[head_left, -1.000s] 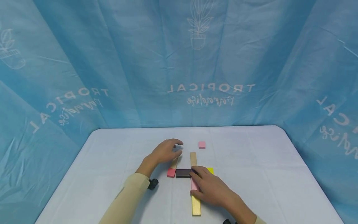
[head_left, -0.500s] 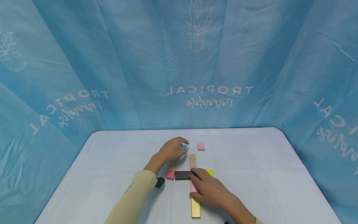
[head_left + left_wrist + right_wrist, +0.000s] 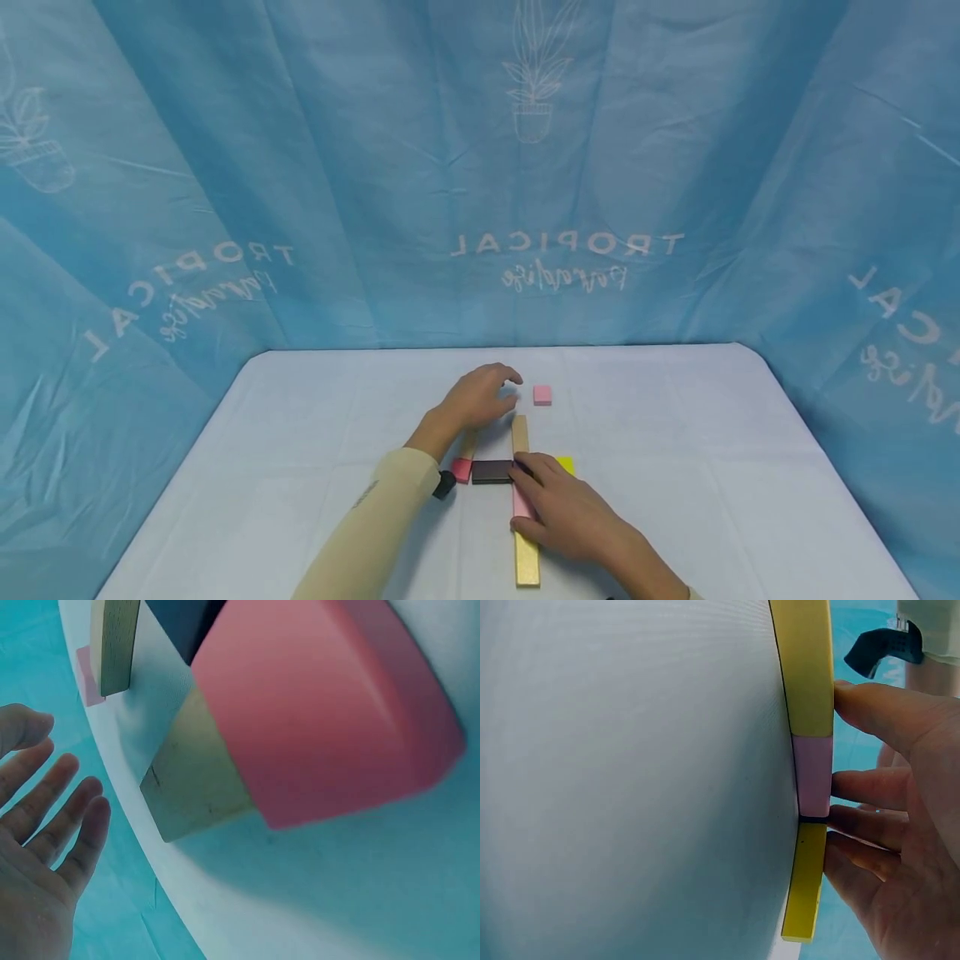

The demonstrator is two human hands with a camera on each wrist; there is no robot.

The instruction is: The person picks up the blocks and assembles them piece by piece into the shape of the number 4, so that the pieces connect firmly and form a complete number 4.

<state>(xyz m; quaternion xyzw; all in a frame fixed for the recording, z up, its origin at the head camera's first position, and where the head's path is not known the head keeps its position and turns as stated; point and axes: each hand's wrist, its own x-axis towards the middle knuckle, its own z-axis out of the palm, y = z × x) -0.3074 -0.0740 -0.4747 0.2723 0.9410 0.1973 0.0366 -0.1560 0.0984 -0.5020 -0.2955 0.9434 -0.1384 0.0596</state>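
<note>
My left hand (image 3: pixel 478 398) hovers over the far middle of the table, thumb and fingers spread apart, holding nothing. Just right of its fingertips lies a small pink block (image 3: pixel 542 395). My right hand (image 3: pixel 566 504) rests its fingertips on a row of flat blocks: a gold block (image 3: pixel 527 567) nearest me, a light pink block (image 3: pixel 814 776), and a dark block (image 3: pixel 492 472) running left. A bright yellow block (image 3: pixel 806 877) shows past its fingers. Beyond the dark block extends a wooden block (image 3: pixel 520 433). A red block (image 3: pixel 322 712) and another wooden block (image 3: pixel 195 772) sit below my left forearm.
The white-covered table (image 3: pixel 675 467) has rounded far corners. Blue printed curtains (image 3: pixel 420 167) hang behind it and on both sides. A black wrist camera (image 3: pixel 445 485) sits at the left cuff, close over the red block.
My left hand has moved right and slightly away from me, coming close to the small pink block. The right hand stays on the row of blocks.
</note>
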